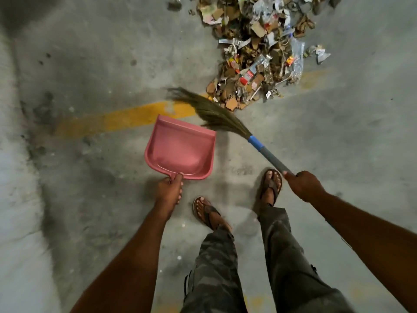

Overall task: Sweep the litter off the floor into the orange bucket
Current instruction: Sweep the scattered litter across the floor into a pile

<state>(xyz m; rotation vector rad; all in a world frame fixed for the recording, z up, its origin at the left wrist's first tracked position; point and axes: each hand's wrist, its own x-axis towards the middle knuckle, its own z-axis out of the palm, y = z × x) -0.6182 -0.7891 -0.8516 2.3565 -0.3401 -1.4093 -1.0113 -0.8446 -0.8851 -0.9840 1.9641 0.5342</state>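
- Head view: the left hand (170, 190) grips the handle of a pink dustpan (180, 147), whose mouth points away from the person.
- The right hand (302, 184) is curled round the grey shaft of a grass broom (216, 114) (blue collar below the bristles), its head near the dustpan's mouth.
- The litter (259, 53) (torn cardboard, wrappers, plastic) lies heaped on the concrete floor (90, 64) just beyond the bristles, by a yellow line (117, 119).

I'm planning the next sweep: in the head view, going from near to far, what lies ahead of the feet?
Left foot → dustpan → litter pile. The broom slants across the depths of both dustpan and litter, so it is left out.
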